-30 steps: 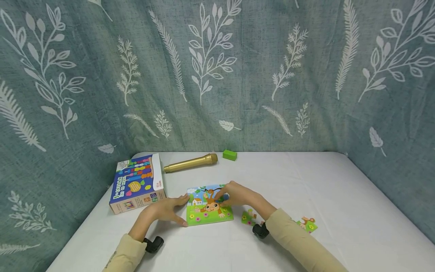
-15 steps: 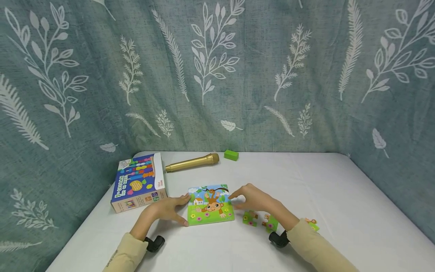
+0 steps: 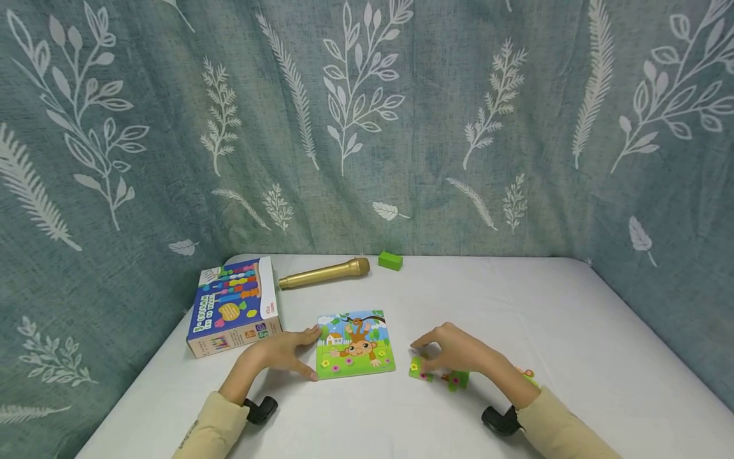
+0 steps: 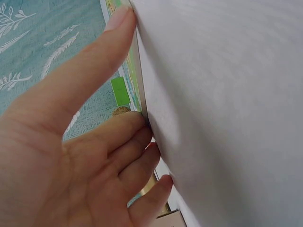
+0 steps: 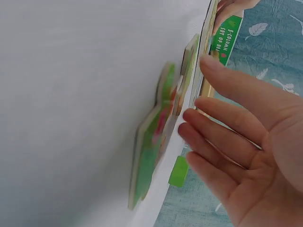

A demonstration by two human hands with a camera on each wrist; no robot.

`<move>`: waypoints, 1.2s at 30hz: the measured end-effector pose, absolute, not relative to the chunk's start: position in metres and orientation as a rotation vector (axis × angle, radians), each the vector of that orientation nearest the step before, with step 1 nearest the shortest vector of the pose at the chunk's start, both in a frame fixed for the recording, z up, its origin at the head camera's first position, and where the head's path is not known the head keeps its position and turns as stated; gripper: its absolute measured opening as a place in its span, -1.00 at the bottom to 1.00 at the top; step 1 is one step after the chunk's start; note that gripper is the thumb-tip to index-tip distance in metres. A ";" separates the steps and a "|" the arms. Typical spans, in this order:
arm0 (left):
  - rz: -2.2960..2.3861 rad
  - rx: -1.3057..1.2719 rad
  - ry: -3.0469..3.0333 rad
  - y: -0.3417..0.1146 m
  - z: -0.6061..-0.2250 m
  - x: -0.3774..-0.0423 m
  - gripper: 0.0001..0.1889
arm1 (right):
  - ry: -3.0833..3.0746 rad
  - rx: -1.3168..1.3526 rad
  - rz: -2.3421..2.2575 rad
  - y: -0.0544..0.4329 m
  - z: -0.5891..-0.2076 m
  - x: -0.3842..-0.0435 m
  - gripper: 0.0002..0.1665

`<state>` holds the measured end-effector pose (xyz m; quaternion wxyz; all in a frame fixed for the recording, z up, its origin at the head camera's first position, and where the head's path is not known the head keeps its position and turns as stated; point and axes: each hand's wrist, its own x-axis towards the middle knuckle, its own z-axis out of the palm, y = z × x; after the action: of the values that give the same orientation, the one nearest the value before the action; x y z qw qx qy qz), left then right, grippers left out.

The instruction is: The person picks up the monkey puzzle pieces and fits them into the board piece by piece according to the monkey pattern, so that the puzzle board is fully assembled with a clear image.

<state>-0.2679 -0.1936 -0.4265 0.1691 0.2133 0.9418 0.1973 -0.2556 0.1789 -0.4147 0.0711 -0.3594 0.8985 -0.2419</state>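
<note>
A square monkey puzzle [image 3: 357, 364] lies flat on the white table. My left hand [image 3: 279, 352] spans its left side, thumb at the near corner and fingertips at the upper edge. In the left wrist view the left thumb [image 4: 118, 23] rests against the puzzle's rim. To the right, my right hand [image 3: 459, 349] hovers over loose puzzle pieces, its thumb overlapping the left piece [image 3: 415, 370]. A second piece [image 3: 458, 381] lies partly under that hand. A third piece [image 3: 526, 373] shows beyond the right forearm. The right wrist view shows nothing between the relaxed fingers.
A blue toy box [image 3: 232, 306] stands at the left of the table. Behind the puzzle lie a gold microphone [image 3: 323, 275] and a green block [image 3: 390, 261]. A patterned teal curtain [image 3: 424, 127] encloses the back and sides.
My right hand has left the puzzle's right side and moved right and nearer, over the loose pieces. The left hand stays at the puzzle's left edge.
</note>
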 end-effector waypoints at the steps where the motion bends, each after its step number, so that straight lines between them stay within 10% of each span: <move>1: 0.561 0.606 2.676 -0.194 -0.426 -0.268 0.02 | 2.699 -1.083 -0.721 0.180 -0.415 -0.254 -0.52; 36: 0.573 0.632 2.667 -0.193 -0.421 -0.264 0.01 | 2.692 -1.313 -0.810 0.172 -0.403 -0.242 -0.82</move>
<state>-0.2636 -0.1931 -0.4214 0.1698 0.2225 0.9386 0.2015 -0.2419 0.1720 -0.4026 0.0196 -0.4231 0.8675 -0.2609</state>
